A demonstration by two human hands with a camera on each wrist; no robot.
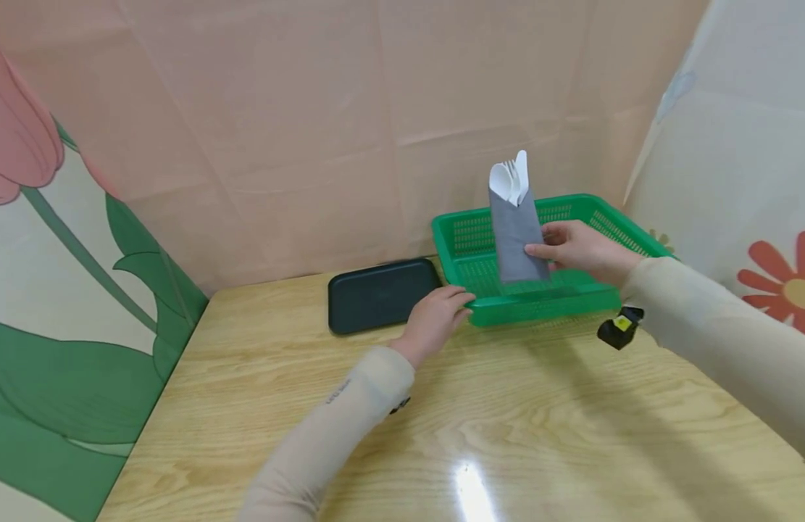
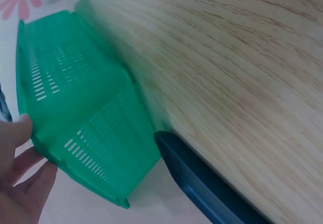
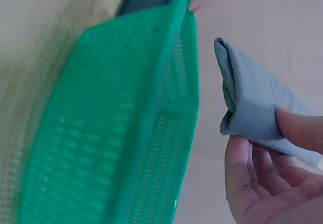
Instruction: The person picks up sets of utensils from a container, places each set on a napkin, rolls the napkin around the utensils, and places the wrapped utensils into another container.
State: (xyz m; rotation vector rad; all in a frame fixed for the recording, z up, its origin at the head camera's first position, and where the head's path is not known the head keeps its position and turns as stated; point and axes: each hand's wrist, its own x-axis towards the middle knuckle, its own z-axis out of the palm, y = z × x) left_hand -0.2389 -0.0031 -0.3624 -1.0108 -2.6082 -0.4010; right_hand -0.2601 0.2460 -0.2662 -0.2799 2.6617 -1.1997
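A grey folded napkin (image 1: 518,243) stands almost upright above the green basket, pinched near its lower right edge by my right hand (image 1: 581,250). From the napkin's top stick out a white spoon (image 1: 500,181), a fork (image 1: 514,181) and a knife (image 1: 522,174). In the right wrist view the napkin (image 3: 262,100) lies between thumb and fingers, with its folded end showing. My left hand (image 1: 435,319) grips the near left corner of the green basket (image 1: 539,312). The left wrist view shows thumb and fingers on the rim of the basket (image 2: 96,133).
A black tray (image 1: 379,296) lies on the wooden table (image 1: 265,406) just left of the basket, against the back wall covering (image 1: 298,145). On the right stands a pale flower-printed wall (image 1: 735,145). A tulip-printed panel (image 1: 69,391) borders the table's left side.
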